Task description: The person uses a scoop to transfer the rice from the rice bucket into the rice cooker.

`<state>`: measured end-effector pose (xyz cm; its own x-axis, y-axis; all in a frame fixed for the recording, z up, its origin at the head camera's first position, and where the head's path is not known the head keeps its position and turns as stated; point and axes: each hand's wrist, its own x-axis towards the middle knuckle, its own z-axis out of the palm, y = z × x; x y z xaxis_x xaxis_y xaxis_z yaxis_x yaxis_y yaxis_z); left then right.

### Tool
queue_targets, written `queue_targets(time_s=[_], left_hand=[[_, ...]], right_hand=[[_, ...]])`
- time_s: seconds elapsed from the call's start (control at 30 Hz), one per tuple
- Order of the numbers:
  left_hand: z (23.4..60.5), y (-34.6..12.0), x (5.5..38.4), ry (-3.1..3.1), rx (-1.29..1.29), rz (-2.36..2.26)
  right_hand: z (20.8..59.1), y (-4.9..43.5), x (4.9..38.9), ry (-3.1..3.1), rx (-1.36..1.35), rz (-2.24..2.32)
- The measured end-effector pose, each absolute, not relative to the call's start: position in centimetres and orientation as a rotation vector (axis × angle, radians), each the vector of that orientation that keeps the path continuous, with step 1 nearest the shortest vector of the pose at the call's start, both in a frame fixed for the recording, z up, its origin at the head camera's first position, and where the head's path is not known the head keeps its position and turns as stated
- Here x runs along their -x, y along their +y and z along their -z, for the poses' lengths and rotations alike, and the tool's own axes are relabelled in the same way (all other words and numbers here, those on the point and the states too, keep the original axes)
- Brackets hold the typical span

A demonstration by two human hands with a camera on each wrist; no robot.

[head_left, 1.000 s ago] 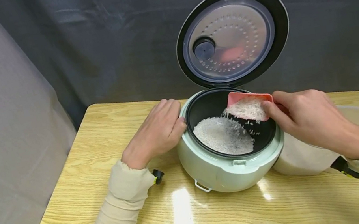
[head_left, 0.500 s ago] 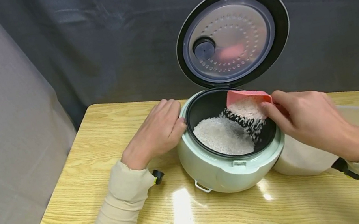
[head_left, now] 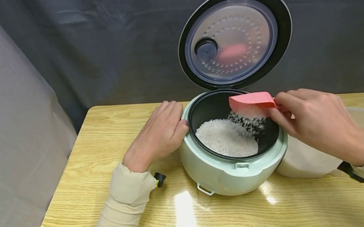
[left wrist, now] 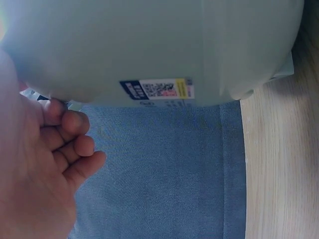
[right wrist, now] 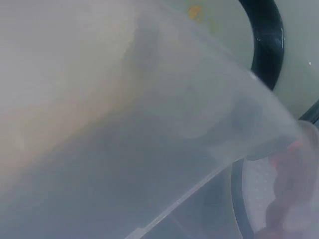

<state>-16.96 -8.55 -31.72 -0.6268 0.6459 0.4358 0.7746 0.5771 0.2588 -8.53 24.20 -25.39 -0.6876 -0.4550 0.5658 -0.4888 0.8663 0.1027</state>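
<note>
A pink scoop (head_left: 252, 100) is pinched by its end in my right hand (head_left: 318, 122). It tips over the black inner pot (head_left: 202, 105), and white rice grains (head_left: 247, 120) fall from it. Below lies a mound of rice (head_left: 223, 138) in the pot of the pale green rice cooker (head_left: 230, 182). My left hand (head_left: 158, 134) grips the cooker's left rim; in the left wrist view its fingers (left wrist: 75, 122) are curled beside the cooker's side. In the right wrist view a translucent container (right wrist: 189, 99) covers most of the picture, and the hand is blurred behind it.
The cooker's lid (head_left: 234, 35) stands raised at the back. A translucent rice container (head_left: 311, 159) sits to the right of the cooker, under my right forearm. Grey cloth (head_left: 118, 39) hangs behind the wooden table (head_left: 80, 180).
The scoop has rolled over so its pink underside shows, and rice has poured from it. The mound in the pot has spread slightly. My left hand has kept its place.
</note>
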Motion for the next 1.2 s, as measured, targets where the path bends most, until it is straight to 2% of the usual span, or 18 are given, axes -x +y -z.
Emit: queue_targets(time_s=[1.2], left_hand=[[31.7, -8.6, 16.9, -2.521, 1.158, 0.637]], right_hand=[[25.6, 27.3, 7.8, -2.411, -0.612, -0.194]])
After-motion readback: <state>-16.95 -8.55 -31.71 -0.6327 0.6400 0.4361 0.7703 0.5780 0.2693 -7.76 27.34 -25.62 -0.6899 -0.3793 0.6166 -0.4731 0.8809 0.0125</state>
